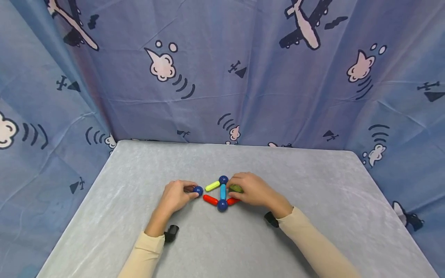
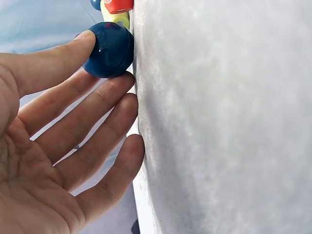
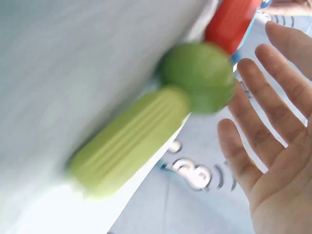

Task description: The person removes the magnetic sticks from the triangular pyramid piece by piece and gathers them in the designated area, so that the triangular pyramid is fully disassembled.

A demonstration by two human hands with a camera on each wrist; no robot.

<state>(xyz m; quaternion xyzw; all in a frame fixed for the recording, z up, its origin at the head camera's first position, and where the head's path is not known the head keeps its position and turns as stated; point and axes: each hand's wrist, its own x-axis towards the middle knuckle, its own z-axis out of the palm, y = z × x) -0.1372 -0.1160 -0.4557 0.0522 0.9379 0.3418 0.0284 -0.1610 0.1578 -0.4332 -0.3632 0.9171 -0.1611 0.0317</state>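
Observation:
My left hand (image 1: 175,197) pinches a blue ball (image 1: 197,190) between thumb and fingers; the left wrist view has the thumb on the ball (image 2: 109,50). Right of it, a cyan rod (image 1: 223,192) joins a far blue ball (image 1: 223,180) to a near one (image 1: 222,205). A yellow-green rod (image 1: 212,186) and a red rod (image 1: 210,199) point towards the held ball. My right hand (image 1: 255,189) is over a green ball (image 1: 236,188); in the right wrist view its straight fingers lie beside this ball (image 3: 197,77), touching unclear. A ribbed yellow-green rod (image 3: 129,141) meets that ball.
Another red rod (image 1: 233,201) runs from the near blue ball towards the right hand, which partly covers it. The pieces lie on a pale cloth-covered table (image 1: 215,247). A blue patterned curtain (image 1: 208,77) hangs behind and at both sides.

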